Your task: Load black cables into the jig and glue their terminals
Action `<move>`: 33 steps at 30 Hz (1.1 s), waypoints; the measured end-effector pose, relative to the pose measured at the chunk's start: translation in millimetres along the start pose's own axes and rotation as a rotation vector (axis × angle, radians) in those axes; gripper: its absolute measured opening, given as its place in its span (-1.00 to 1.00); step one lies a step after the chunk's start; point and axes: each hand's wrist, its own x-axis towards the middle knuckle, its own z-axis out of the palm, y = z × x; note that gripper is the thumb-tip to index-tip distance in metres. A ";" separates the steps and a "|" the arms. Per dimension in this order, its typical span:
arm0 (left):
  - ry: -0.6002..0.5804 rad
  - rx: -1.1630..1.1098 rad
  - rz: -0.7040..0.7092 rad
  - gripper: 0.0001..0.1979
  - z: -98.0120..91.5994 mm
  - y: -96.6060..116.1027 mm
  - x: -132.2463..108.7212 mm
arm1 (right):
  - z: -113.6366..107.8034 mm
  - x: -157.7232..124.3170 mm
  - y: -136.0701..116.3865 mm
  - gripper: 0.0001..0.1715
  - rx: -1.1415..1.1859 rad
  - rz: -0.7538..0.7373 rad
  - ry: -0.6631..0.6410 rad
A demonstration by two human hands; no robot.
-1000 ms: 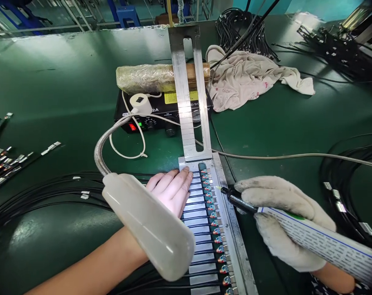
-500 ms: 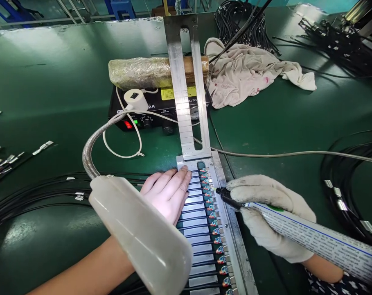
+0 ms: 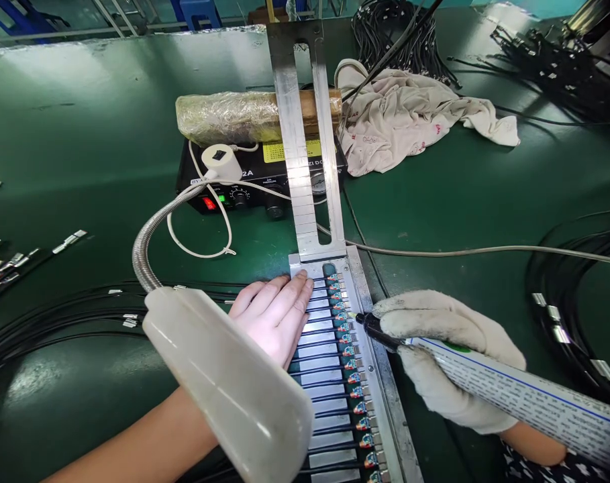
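Observation:
My left hand [image 3: 277, 312] lies flat, fingers stretched together, over the black cables [image 3: 329, 399] at the far end of a metal fixture [image 3: 359, 275]. Part of that hand is hidden behind a white lamp head [image 3: 229, 382]. Along the fixture, the cable ends form a row of small connectors [image 3: 355, 378] with exposed coloured wires. In a white glove, my right hand [image 3: 448, 318] grips a white printed glue tube [image 3: 526, 396]. Its black nozzle [image 3: 378, 329] points left, the tip close beside the connectors near the upper part of the row; whether it touches one I cannot tell.
Behind the fixture's raised slotted plate [image 3: 289, 134] stand a black control box [image 3: 254, 191] and a plastic-wrapped roll [image 3: 224, 117]. A crumpled cloth [image 3: 405, 127] lies to their right. Coiled cables [image 3: 556, 322] are at right, more cable ends [image 3: 20, 261] at left.
My right hand and the glue tube have shifted slightly right and toward me, the nozzle tip moving a little down the connector row. My left hand stays in place.

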 end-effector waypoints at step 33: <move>0.037 0.009 0.012 -0.65 0.8 0.2 0.1 | -5.4 0.6 -1.4 -0.65 0.007 -0.042 0.033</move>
